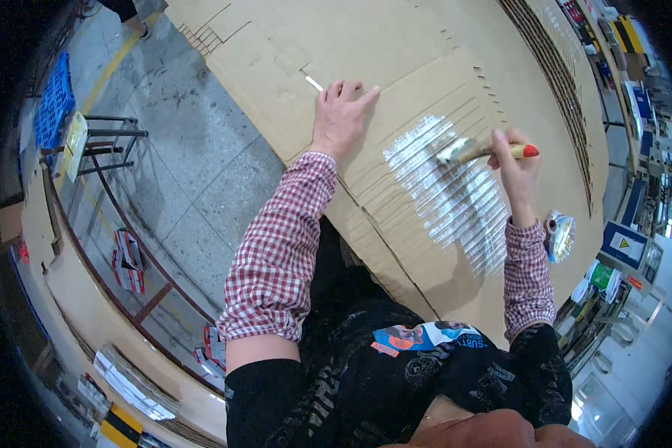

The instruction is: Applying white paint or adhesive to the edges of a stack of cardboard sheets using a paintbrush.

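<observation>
A large brown cardboard sheet [276,45] lies in front of me, with rows of short slits in it. My right hand [511,153] is closed round the handle of a paintbrush [470,151] with a red handle end. Its pale bristles touch a wet, shiny white patch [444,201] spread across the ridged part of the cardboard. My left hand [343,116] rests on the sheet left of the patch, fingers slightly bent and thumb out to the side. Just beyond its fingertips shows a thin white strip [313,83]; whether the fingers touch it I cannot tell.
A container with crumpled shiny wrapping [559,236] stands by my right forearm. Stacked cardboard edges [556,89] run along the far right. On the left are a stool [89,142], a blue plastic crate [54,101] and a metal frame [153,302]. A person's foot [143,30] shows at the upper left.
</observation>
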{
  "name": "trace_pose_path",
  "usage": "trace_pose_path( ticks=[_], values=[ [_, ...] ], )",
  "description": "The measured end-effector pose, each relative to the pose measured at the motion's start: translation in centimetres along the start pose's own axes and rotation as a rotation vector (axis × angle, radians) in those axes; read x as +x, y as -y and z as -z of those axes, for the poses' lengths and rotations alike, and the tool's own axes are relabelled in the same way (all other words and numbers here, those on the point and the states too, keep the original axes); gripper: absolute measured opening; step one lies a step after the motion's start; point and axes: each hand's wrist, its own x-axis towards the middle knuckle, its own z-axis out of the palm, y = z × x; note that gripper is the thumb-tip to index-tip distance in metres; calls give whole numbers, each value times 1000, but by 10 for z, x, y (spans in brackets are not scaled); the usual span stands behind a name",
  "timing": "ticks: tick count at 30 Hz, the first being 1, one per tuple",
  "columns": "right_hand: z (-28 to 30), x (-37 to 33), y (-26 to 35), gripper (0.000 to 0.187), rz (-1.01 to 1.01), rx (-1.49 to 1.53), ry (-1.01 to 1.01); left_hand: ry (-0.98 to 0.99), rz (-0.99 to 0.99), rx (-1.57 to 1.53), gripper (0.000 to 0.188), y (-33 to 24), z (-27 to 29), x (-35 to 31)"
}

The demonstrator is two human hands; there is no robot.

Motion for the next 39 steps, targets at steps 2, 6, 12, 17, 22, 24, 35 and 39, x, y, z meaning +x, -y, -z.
trace_pose_path(
  ticks=[2,6,12,17,22,24,35,39],
  values=[
    [-5,6,9,24,103,82,-59,-29,12,4,40,5,1,-5],
    [3,24,-15,24,7,60,-50,-47,-26,-2,40,-1,-4,2],
    [5,29,-9,24,51,118,-124,-19,-6,15,41,2,-4,0],
    [26,36,-30,21,-72,39,8,-33,-9,-6,41,3,-1,1],
    [14,50,-20,26,37,223,-185,-29,-14,9,42,1,-2,1],
    [31,53,-41,25,-14,130,-121,-26,-14,5,42,1,-3,0],
    [46,59,-44,23,-93,39,-74,-37,-27,22,53,6,-1,1],
    [43,55,-36,24,-12,47,-126,-28,-22,45,53,6,-1,2]
  ],
)
